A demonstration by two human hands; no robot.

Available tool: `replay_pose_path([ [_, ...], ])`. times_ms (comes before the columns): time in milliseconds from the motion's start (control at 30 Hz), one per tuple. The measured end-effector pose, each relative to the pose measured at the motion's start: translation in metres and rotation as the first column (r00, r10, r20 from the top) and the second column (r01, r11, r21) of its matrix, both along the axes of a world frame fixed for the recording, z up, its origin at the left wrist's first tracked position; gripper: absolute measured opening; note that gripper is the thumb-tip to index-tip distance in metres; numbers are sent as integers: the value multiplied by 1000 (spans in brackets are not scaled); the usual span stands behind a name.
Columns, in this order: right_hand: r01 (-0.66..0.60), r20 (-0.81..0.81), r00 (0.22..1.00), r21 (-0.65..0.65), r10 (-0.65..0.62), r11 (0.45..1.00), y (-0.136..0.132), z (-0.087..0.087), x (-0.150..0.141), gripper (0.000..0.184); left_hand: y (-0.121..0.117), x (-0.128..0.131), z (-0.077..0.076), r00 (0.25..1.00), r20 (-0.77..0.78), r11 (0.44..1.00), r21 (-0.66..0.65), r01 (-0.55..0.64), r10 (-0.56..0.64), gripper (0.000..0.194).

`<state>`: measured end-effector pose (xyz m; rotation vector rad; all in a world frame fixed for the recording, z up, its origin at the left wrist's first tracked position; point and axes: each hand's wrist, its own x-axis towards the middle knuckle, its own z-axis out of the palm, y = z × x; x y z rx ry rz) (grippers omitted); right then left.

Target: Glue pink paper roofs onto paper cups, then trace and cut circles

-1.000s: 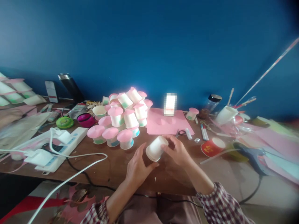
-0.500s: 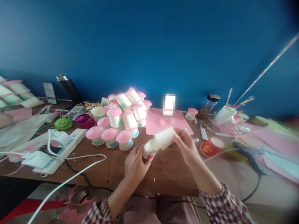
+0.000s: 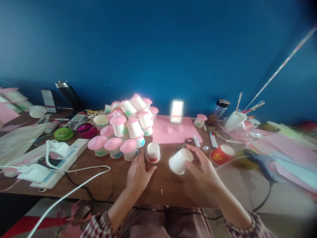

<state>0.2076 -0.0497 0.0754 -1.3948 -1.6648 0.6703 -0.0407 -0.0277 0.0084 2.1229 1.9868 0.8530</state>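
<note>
My right hand [image 3: 201, 162] grips a plain white paper cup [image 3: 180, 162], tilted just above the table, thumb on its near side and fingers behind it. My left hand [image 3: 140, 170] is open, fingers and thumb apart, and holds nothing. Just beyond its fingers a small white paper cup with a red label [image 3: 153, 152] stands on the table. To the left is a heap of paper cups topped with pink paper discs [image 3: 133, 127]. Behind the right hand lie dark-handled scissors [image 3: 188, 141] and a white stick with a cap [image 3: 196, 141].
Pink paper sheets [image 3: 162, 135] lie at the back by a lit, blurred screen [image 3: 177, 110]. A red cup [image 3: 224, 154] and a glue gun [image 3: 262, 165] are on the right. A power strip [image 3: 74, 153] with white cables sits left. A blue wall [image 3: 158, 49] rises behind.
The two cups, held together before, are now apart. My left hand has let go of the red-labelled cup, now on the table. My right hand has lowered the white cup.
</note>
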Motion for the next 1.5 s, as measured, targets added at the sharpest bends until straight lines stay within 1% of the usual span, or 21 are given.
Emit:
replay_pose_path([
  [100,-16,55,998,14,15,1000,-3,-13,-2,55,-17,0,8,989,143,996,82,17,-29,49],
  [167,-14,77,997,19,13,1000,-4,-20,-4,58,-27,6,15,963,211,978,158,135,-167,33],
  [233,-11,87,996,10,10,1000,-4,-24,-6,60,-33,17,21,920,232,943,177,280,-317,31],
  [300,-15,87,996,0,15,1000,-4,-27,-10,61,-31,30,23,887,245,919,154,364,-392,41],
  [400,-31,79,996,12,30,999,-4,-30,-15,59,-21,50,20,860,294,909,101,405,-416,54],
  [533,-45,84,996,33,42,998,-8,-29,-15,58,-10,64,12,830,398,910,28,415,-390,43],
  [600,-47,93,995,48,42,998,-13,-26,-10,57,-9,66,8,818,435,912,22,409,-377,44],
  [700,18,102,994,87,-27,996,-24,-21,7,40,-9,66,2,817,442,919,49,391,-371,45],
  [767,116,120,984,130,-131,985,-32,-19,27,30,-9,66,-1,832,413,925,77,373,-370,45],
  [833,243,187,940,220,-285,945,-39,-17,56,23,-9,66,-4,851,375,930,113,351,-367,47],
  [867,314,236,893,287,-384,905,-42,-16,73,21,-8,66,-5,858,359,930,130,345,-368,47],
  [900,382,290,821,360,-491,851,-45,-16,91,20,-8,66,-6,860,348,928,143,344,-373,48],
  [933,448,336,725,433,-601,782,-48,-15,109,21,-8,66,-7,861,341,926,151,346,-377,48],
  [1000,567,428,498,498,-754,656,-51,-14,144,26,-8,66,-8,865,329,926,152,346,-378,48],
  [1067,671,562,297,453,-772,587,-52,-13,172,35,-8,66,-8,874,316,929,153,337,-369,48],
  [1100,719,627,231,406,-744,565,-51,-12,182,40,-8,66,-8,879,307,930,157,331,-365,48],
  [1133,762,680,193,351,-708,545,-49,-12,191,44,-8,66,-8,883,297,930,168,326,-363,49],
  [1200,827,738,185,241,-649,509,-45,-13,201,51,-7,66,-9,889,278,927,202,317,-365,50],
  [1300,878,751,239,103,-615,467,-41,-15,209,51,-5,66,-11,895,248,919,241,313,-370,52],
  [1400,877,748,283,51,-601,477,-40,-19,214,45,-4,66,-13,901,225,915,256,313,-371,54],
  [1500,852,733,319,56,-600,521,-42,-24,218,43,-3,66,-15,903,221,916,247,314,-369,53],
])
